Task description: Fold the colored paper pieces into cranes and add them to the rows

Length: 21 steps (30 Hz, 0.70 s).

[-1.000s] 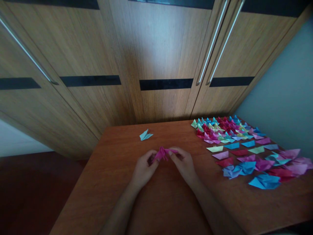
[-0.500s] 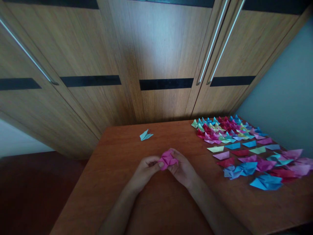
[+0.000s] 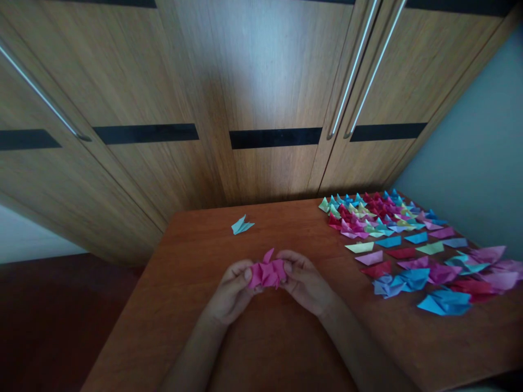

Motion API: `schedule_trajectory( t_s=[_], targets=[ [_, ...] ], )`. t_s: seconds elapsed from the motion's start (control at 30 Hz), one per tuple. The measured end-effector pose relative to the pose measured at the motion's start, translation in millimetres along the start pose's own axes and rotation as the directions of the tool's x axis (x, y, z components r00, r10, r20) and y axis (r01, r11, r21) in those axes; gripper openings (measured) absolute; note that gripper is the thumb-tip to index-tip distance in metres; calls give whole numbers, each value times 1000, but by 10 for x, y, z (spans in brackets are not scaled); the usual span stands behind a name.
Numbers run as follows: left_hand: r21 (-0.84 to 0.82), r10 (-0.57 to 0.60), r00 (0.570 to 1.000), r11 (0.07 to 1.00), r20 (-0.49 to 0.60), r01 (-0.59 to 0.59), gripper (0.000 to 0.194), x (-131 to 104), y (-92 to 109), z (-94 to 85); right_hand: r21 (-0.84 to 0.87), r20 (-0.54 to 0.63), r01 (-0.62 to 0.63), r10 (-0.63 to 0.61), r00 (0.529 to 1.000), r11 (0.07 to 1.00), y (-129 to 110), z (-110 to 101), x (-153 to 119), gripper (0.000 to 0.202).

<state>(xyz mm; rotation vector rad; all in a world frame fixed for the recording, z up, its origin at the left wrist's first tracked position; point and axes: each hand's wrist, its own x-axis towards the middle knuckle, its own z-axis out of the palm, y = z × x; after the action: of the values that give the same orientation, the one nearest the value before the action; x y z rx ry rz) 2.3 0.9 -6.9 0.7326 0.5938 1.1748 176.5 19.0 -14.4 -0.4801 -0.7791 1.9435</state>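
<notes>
Right now both hands meet at the lower centre of the frame, above the wooden table, and they hold one folded pink paper piece between them. The left hand pinches the left end of the piece with the thumb and forefinger closed on it. The right hand grips the right end in the same way, with the fingers curled in tightly. So neither hand is wide; each one is closed on the paper.

The pink paper piece lies across the frame, with its long axis going from left to right, from one hand to the other. A small pointed flap stands up from its top edge, toward the upper part of the frame. The piece sits exactly between the two hands, so no hand is nearer than the other: both touch it. I cannot tell if it rests on the table or is lifted a little.

Higher in the frame, well apart from the hands, a single light blue folded piece lies alone on the table. At the right side of the frame many coloured folded pieces are spread in rows, closer to the right hand than to the left one. Behind the table stand wooden wardrobe doors with long metal handles.
</notes>
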Motion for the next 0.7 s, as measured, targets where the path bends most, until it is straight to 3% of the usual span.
schedule_trajectory(
  t_s=[0.2, 0.37, 0.47, 0.57, 0.63, 0.7],
  targets=[
    [147, -46, 999, 988, 7, 44, 20, 24, 142, 19, -415, 125, -1, 58, 990, 910, -187, -41, -53, 9],
    [483, -89, 991, 875, 96, 32, 19, 30, 241, 5, -676, 138, 8, 115, 984, 737, -249, -92, -43, 9],
    [662, -88, 976, 746, 200, -68, 19, 48, 291, 5, -792, 49, -42, 132, 990, 609, -240, -143, -15, 13],
    [801, -29, 972, 573, 232, -174, 16, 82, 284, -11, -829, -7, -45, 70, 998, 557, -225, -182, 5, 19],
    [879, 41, 974, 423, 224, -220, 15, 106, 243, -37, -866, -13, -14, 7, 1000, 500, -221, -187, 12, 23],
    [940, 133, 966, 237, 221, -247, 20, 122, 194, -60, -922, 18, 43, -69, 997, 386, -222, -174, 16, 23]
  ],
)
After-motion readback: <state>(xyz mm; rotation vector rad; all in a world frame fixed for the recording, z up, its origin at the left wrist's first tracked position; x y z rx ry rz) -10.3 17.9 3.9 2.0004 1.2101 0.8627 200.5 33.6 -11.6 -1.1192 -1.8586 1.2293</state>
